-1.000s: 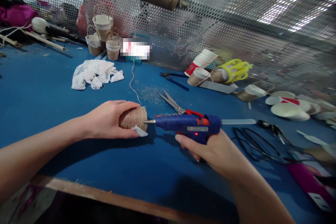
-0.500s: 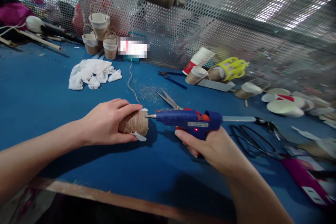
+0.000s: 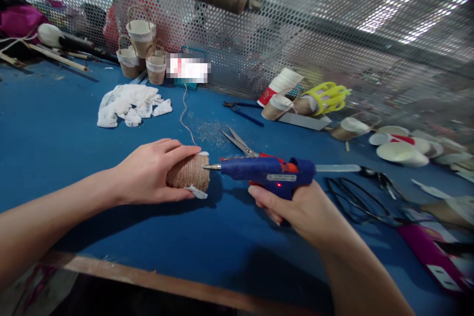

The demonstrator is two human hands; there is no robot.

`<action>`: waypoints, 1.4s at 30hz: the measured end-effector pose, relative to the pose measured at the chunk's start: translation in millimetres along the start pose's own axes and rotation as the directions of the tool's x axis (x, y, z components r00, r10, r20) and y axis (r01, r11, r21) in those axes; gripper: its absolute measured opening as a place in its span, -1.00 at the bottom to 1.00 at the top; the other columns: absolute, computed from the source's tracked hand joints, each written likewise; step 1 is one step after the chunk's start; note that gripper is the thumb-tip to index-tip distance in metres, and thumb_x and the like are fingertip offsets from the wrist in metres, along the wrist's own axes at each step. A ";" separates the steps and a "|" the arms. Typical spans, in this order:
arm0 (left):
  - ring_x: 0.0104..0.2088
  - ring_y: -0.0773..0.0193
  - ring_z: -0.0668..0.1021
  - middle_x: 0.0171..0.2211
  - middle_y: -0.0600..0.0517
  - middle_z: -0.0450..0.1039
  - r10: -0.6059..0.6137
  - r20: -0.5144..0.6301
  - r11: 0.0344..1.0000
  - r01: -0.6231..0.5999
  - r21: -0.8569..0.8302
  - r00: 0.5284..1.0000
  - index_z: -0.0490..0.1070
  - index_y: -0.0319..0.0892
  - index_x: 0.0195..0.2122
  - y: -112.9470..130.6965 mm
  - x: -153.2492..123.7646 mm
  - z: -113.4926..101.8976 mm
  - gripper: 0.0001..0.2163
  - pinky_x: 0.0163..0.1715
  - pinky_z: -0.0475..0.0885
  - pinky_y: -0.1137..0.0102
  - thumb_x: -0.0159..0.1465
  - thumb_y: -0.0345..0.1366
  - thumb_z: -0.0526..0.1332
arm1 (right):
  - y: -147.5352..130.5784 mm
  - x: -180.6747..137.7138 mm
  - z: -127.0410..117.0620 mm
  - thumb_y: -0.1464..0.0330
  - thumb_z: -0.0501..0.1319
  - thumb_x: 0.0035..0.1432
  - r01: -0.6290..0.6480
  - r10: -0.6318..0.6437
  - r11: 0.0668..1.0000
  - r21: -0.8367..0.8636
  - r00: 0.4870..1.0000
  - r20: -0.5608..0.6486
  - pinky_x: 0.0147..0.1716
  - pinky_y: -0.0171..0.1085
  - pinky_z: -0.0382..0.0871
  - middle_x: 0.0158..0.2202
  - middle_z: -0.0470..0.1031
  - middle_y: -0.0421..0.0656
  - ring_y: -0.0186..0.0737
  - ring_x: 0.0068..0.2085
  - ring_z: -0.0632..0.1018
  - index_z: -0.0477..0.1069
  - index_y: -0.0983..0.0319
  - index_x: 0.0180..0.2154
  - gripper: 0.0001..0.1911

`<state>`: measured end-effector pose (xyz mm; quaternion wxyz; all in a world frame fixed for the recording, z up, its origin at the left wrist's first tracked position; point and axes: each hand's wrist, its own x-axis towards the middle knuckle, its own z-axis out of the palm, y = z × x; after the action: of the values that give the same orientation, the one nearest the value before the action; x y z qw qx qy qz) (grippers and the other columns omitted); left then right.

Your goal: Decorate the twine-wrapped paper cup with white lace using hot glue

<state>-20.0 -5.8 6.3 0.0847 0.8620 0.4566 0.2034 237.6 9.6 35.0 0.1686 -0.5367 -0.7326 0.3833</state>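
My left hand point(image 3: 155, 170) is wrapped round a twine-wound cup point(image 3: 188, 175) lying on its side on the blue tabletop. White lace-like strips point(image 3: 199, 192) show at the cup's right end, on its near and far sides. In my right hand point(image 3: 292, 207) is a blue hot glue gun point(image 3: 266, 173), its small red light lit. The metal nozzle points left and lies over the twine near that end of the cup; whether it touches I cannot tell. A clear glue stick point(image 3: 336, 168) sticks out of the gun's back.
Open scissors point(image 3: 240, 143) lie just behind the glue gun. White lace scraps point(image 3: 128, 103) are at the left, below finished little twine baskets point(image 3: 140, 32). Pliers point(image 3: 244, 112) and paper cups point(image 3: 285, 79) stand further back. A black cable point(image 3: 351, 200) coils at the right by a purple box point(image 3: 431, 256).
The glue gun has shifted very slightly down and to the right. My left hand and the cup stay almost where they were.
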 end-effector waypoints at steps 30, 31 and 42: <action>-0.18 0.11 0.52 -0.12 -0.16 0.46 -0.070 -0.022 0.980 0.065 -0.188 0.997 0.28 -0.28 0.05 2.1 1.5 0.8 -0.40 -0.16 0.43 0.28 0.04 -0.03 0.25 | 0.1 -1.1 3.3 0.12 0.19 0.01 0.021 -0.021 1.000 0.007 1.000 -0.009 -0.70 -0.38 0.22 -0.79 0.21 -0.32 -0.43 -0.72 0.27 0.23 0.21 -0.65 -0.63; -0.17 0.11 0.52 -0.10 -0.15 0.46 -0.100 0.001 0.969 0.098 -0.227 0.995 0.29 -0.28 0.04 2.6 2.1 -0.5 -0.40 -0.15 0.42 0.29 0.03 -0.03 0.26 | -1.3 -1.6 3.4 0.13 0.19 0.01 0.025 -0.025 1.000 0.010 1.000 -0.006 -0.71 -0.38 0.22 -0.79 0.20 -0.33 -0.43 -0.73 0.27 0.24 0.20 -0.65 -0.64; -0.26 0.19 0.52 -0.20 0.00 0.47 -0.271 0.180 0.791 0.325 -0.518 0.946 0.30 -0.21 0.01 -2.7 3.9 -3.8 -0.44 -0.28 0.44 0.38 0.03 -0.02 0.27 | -5.7 -3.0 3.4 0.18 0.20 0.00 0.036 -0.037 0.999 0.022 0.999 0.027 -0.74 -0.39 0.18 -0.78 0.21 -0.32 -0.42 -0.74 0.26 0.24 0.19 -0.61 -0.71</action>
<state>-21.8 -1.2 9.8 0.3771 0.7286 0.5059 0.2664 232.7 4.8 37.5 0.1710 -0.5161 -0.7404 0.3952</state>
